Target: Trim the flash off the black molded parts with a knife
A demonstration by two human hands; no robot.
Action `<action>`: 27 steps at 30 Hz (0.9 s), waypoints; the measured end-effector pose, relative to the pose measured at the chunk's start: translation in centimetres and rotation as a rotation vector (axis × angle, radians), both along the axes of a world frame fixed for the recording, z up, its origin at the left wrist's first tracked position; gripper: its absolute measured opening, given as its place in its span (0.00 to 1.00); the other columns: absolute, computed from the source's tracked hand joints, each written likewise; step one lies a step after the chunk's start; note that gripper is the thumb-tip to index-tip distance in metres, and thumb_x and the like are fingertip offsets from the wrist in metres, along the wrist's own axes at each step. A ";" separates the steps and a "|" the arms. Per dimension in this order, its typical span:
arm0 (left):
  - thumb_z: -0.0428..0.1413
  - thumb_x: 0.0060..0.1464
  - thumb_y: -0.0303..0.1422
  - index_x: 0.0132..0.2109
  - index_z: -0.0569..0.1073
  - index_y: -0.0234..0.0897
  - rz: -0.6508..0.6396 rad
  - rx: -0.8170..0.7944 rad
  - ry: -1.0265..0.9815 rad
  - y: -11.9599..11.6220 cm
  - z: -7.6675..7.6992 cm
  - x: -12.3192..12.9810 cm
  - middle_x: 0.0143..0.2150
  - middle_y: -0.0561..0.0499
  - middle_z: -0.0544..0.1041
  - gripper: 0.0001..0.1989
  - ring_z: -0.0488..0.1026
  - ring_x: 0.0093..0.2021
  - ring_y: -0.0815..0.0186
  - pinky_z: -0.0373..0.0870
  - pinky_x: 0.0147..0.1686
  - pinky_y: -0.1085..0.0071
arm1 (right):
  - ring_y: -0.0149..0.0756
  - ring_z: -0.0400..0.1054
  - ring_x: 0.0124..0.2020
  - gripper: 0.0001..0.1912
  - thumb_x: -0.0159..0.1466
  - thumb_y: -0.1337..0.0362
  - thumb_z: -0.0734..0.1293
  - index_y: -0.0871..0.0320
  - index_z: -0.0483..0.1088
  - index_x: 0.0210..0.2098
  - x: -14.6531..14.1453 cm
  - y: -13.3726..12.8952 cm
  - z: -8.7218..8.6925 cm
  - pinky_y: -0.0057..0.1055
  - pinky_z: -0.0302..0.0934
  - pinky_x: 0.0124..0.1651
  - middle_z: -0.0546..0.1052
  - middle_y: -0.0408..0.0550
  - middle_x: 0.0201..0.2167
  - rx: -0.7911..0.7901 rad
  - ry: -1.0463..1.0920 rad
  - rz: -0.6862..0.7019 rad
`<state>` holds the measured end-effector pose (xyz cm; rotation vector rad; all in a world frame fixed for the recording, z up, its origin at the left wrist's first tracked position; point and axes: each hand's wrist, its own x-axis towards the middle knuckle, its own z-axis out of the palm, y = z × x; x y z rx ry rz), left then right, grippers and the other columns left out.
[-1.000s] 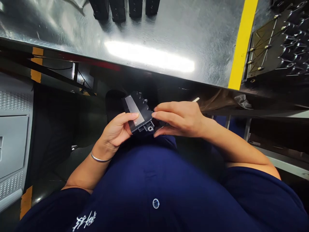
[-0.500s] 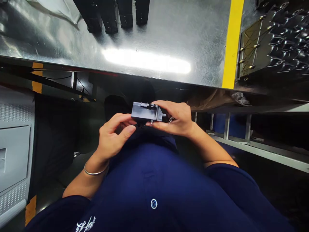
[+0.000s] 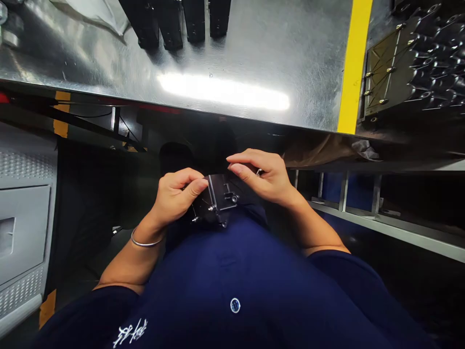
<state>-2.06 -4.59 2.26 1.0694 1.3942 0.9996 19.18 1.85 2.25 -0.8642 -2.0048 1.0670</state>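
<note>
A black moulded plastic part point(image 3: 221, 191), box-shaped with small pegs and a round boss at its lower end, is held in front of my body. My left hand point(image 3: 179, 194) pinches its upper left corner between thumb and fingers. The part hangs tilted with its pegged end toward my shirt. To the upper right, my right hand point(image 3: 263, 174) is apart from the part. Its thumb and forefinger point left with a small gap between them, and nothing shows in it. A ring is on one of its fingers.
Ahead is a metal table point(image 3: 254, 63) with a yellow tape strip point(image 3: 354, 68). Several long black pieces point(image 3: 196, 22) lie at its far side, and many black moulded parts point(image 3: 432, 68) sit at right. A metal frame point(image 3: 363, 213) stands below right, a grey plastic case point(image 3: 22, 232) at left.
My right hand has let go of the black plastic part and lifted slightly off it. The part has turned, its pegged end swinging from the right toward my body, still in my left hand.
</note>
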 end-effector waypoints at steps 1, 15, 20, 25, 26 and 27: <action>0.66 0.48 0.42 0.25 0.78 0.39 -0.064 0.011 0.024 0.1 0.2 -0.1 0.20 0.54 0.72 0.13 0.63 0.21 0.71 0.59 0.23 0.73 | 0.27 0.72 0.29 0.10 0.68 0.61 0.66 0.60 0.77 0.40 -0.1 0.0 0.1 0.24 0.64 0.32 0.81 0.47 0.31 0.024 -0.026 0.033; 0.67 0.44 0.49 0.21 0.74 0.36 -0.049 -0.081 -0.041 0.6 0.3 0.0 0.17 0.54 0.68 0.21 0.61 0.19 0.72 0.56 0.20 0.73 | 0.27 0.71 0.31 0.17 0.73 0.59 0.57 0.62 0.74 0.43 0.5 -0.6 0.1 0.25 0.65 0.37 0.79 0.47 0.33 -0.221 -0.127 0.181; 0.64 0.47 0.51 0.22 0.73 0.36 -0.079 -0.089 -0.068 0.7 0.4 0.1 0.18 0.54 0.69 0.22 0.62 0.19 0.71 0.57 0.20 0.74 | 0.29 0.73 0.34 0.15 0.71 0.61 0.61 0.62 0.74 0.49 0.5 -1.3 0.0 0.25 0.66 0.37 0.81 0.50 0.38 -0.115 -0.168 0.149; 0.64 0.46 0.53 0.20 0.72 0.36 -0.152 -0.129 -0.097 0.8 0.4 0.3 0.16 0.55 0.67 0.25 0.59 0.18 0.72 0.55 0.18 0.75 | 0.24 0.68 0.23 0.08 0.67 0.65 0.67 0.62 0.77 0.40 0.7 -1.2 0.4 0.21 0.60 0.27 0.80 0.44 0.27 -0.046 -0.052 0.162; 0.64 0.46 0.53 0.20 0.72 0.36 -0.173 -0.133 -0.105 0.8 0.3 0.3 0.16 0.55 0.66 0.25 0.58 0.18 0.73 0.55 0.18 0.75 | 0.24 0.70 0.25 0.07 0.67 0.66 0.67 0.62 0.77 0.39 0.8 -1.1 0.6 0.21 0.61 0.29 0.80 0.45 0.28 -0.028 -0.062 0.210; 0.63 0.47 0.53 0.20 0.72 0.35 -0.195 -0.136 -0.113 0.8 0.3 0.3 0.16 0.55 0.66 0.25 0.58 0.17 0.73 0.55 0.17 0.75 | 0.24 0.70 0.26 0.07 0.67 0.67 0.66 0.62 0.77 0.39 0.9 -0.9 0.9 0.21 0.61 0.30 0.81 0.46 0.29 -0.016 -0.084 0.261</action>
